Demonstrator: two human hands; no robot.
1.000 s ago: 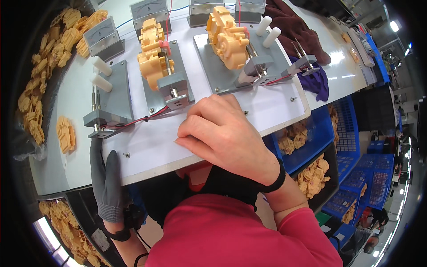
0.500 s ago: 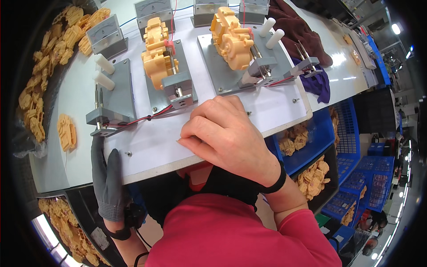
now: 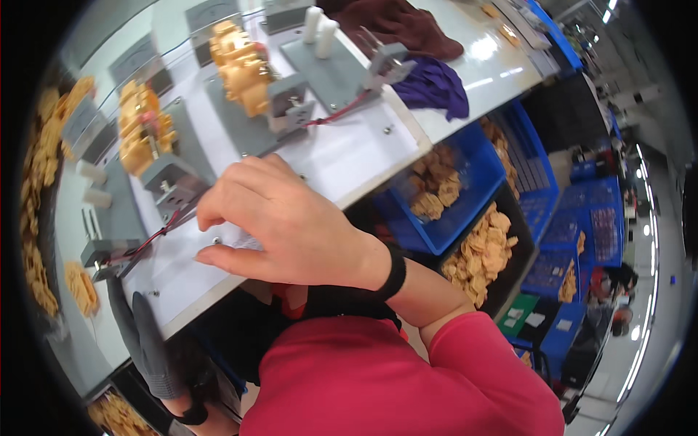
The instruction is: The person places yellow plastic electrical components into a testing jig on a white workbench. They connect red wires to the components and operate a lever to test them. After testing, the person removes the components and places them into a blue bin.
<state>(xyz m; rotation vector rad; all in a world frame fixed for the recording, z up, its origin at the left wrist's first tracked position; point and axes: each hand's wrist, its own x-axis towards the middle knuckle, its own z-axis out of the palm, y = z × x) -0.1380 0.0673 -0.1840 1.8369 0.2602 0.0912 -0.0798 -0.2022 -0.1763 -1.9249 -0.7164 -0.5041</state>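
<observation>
My bare right hand (image 3: 283, 221) hovers over the near edge of the white-covered board (image 3: 363, 156), its thumb apart from the curled fingers and nothing visible between them. The grey-gloved left hand (image 3: 142, 338) has its fingers stretched out beside the clamp block (image 3: 109, 252) of the leftmost fixture; whether they touch it I cannot tell. Yellow plastic gear housings sit on the two middle fixtures: one housing (image 3: 142, 127) at left, another housing (image 3: 241, 69) to its right. The outer fixtures bear only white posts (image 3: 320, 33). A loose yellow housing (image 3: 81, 289) lies left of the board.
Analog meters (image 3: 139, 64) stand behind the fixtures. Yellow housings are heaped at the far left (image 3: 43, 145), in a blue crate (image 3: 436, 236) and in a black bin (image 3: 483, 251) at right. Brown cloth (image 3: 407, 25) and purple cloth (image 3: 436, 87) lie on the table.
The view has swung right, so the fixtures appear further left. My right hand's thumb and fingers have come apart from their closed, curled pose. My left hand stays by the leftmost fixture.
</observation>
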